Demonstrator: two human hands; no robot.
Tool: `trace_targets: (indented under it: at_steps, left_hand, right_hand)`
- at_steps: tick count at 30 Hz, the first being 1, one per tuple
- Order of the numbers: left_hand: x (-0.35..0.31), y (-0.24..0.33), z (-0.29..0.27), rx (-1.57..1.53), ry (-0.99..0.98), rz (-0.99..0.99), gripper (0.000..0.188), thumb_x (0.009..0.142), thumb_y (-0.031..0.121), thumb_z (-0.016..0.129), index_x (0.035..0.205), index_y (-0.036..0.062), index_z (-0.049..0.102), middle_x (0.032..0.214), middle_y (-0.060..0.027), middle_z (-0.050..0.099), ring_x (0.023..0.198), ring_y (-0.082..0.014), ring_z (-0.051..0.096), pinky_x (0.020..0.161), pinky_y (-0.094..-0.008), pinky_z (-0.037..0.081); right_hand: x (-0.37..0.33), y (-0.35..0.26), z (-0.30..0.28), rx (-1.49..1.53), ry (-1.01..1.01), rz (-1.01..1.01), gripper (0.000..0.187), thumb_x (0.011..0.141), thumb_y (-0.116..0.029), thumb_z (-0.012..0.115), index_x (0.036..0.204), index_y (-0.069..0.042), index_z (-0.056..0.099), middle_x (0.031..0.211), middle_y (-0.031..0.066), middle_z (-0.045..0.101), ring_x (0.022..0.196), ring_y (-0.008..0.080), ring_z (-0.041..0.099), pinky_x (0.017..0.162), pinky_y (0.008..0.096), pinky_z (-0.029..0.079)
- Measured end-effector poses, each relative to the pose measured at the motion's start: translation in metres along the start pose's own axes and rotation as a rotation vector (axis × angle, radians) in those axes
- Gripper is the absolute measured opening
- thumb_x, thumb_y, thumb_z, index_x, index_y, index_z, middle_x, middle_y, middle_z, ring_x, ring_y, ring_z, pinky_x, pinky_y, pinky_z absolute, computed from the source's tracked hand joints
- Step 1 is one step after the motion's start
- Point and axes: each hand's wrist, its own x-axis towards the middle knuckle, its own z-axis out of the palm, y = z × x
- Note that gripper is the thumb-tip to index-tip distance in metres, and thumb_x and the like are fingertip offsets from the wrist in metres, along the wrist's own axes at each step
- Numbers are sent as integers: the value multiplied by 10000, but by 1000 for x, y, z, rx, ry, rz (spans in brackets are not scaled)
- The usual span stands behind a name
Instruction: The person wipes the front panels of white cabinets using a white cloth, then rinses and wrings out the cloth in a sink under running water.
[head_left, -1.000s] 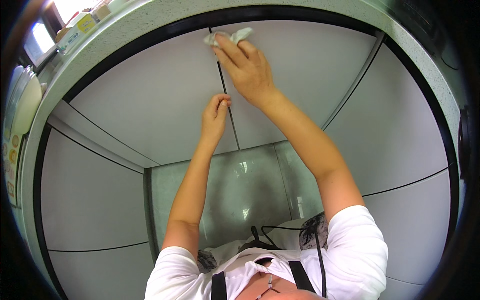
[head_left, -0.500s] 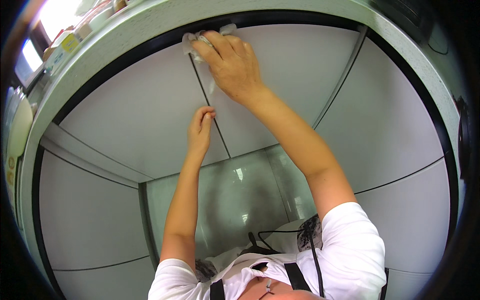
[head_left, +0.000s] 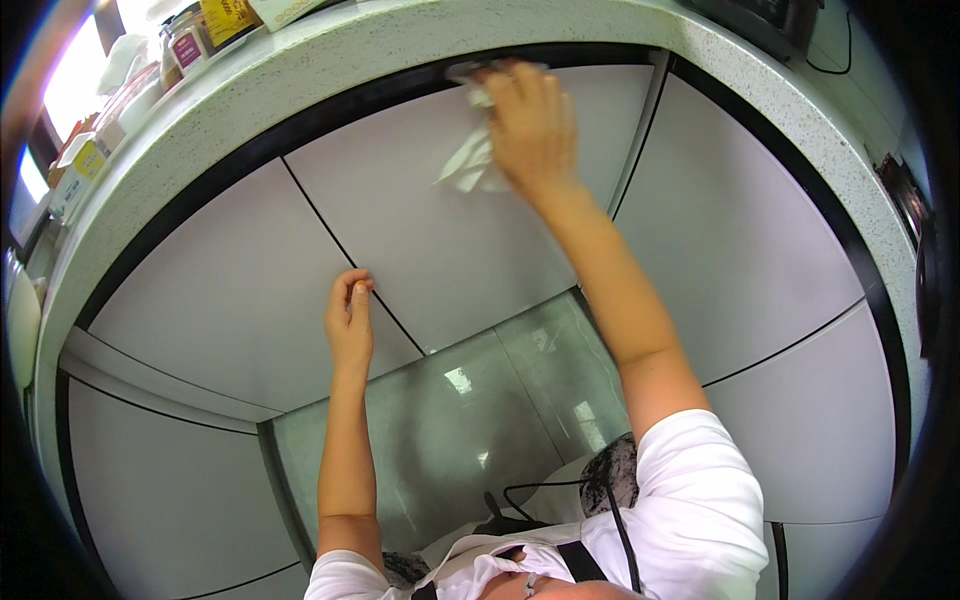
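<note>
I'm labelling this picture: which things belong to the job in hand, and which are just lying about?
In the job:
white cloth in the right hand
pale cabinet doors, curled left hand at their seam

Just lying about:
small jar on the countertop
white carton with yellow panel
yellow packet

A pale, speckled desk (head_left: 350, 60) curves across the top of the frame and down both sides. On it, at upper left, stand a yellow packet (head_left: 228, 18), a small jar (head_left: 188, 48) with a dark label and a white-and-yellow carton (head_left: 80, 165); at upper right sits a black appliance (head_left: 765, 18).
</note>
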Motion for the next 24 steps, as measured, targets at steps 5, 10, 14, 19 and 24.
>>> trace_targets:
  at_steps: [5,10,14,19,24]
  left_hand:
    - [0,0,-1,-13,31,-57,191,912,151,441,1004,13,537,926,-47,559,899,-137,532,843,-284,411]
    - [2,-2,0,-59,56,-27,148,898,112,448,959,23,550,868,-33,564,853,-114,529,808,-259,413]
    - [0,1,3,-3,63,-63,149,895,114,452,957,21,550,861,-30,560,843,-108,521,792,-250,410]
    - [4,-8,-1,-9,33,-46,152,894,122,461,967,24,550,864,-28,561,846,-108,524,784,-246,409]
    - [3,-9,2,11,11,-20,155,890,129,473,973,24,550,872,-27,564,846,-112,527,780,-245,410]
  right_hand:
    - [-23,71,4,-124,28,78,270,715,-105,541,985,-102,537,1012,92,512,852,250,503,654,367,410]
    - [-31,128,-5,-278,-25,271,253,794,-77,457,1043,-66,500,1120,134,492,938,321,506,771,411,435]
    - [-29,136,-15,-284,-18,332,227,834,-86,420,1049,-44,480,1147,136,481,937,343,522,790,439,446]
    - [-24,130,-26,-370,-204,421,208,854,-99,408,1042,-40,477,1164,147,471,942,350,533,773,437,458]
    - [-25,128,-32,-397,-341,473,214,868,-119,404,1054,-32,463,1168,146,467,956,342,533,783,426,455]
